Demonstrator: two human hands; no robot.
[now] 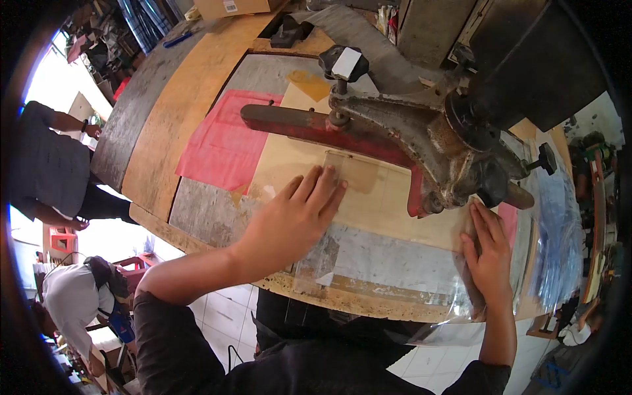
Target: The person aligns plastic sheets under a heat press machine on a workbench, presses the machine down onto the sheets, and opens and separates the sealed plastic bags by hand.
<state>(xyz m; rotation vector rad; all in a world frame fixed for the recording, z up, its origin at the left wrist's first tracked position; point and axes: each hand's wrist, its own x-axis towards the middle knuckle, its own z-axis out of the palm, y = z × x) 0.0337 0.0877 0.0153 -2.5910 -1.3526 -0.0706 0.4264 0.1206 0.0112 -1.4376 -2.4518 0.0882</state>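
Note:
My left hand [294, 214] lies with its fingers stretched out on a clear plastic sheet [388, 260], over the beige cover [289, 161] of the work surface. My right hand [488, 247] rests at the sheet's right side, fingers extended and thumb apart, its fingertips close to the machine's lower end. The sheet runs from under both hands towards me and hangs past the front edge. Just beyond my hands stands a heavy metal press-like machine [421, 125] with a long red bar [368, 146] above the beige cover.
A pink sheet [224, 141] lies left of the beige cover. Clear plastic sheets [556, 230] are stacked at the right. A cardboard box [234, 8] and a blue pen [178, 39] sit at the back left. Two people, one in a dark shirt [49, 158], are at the left.

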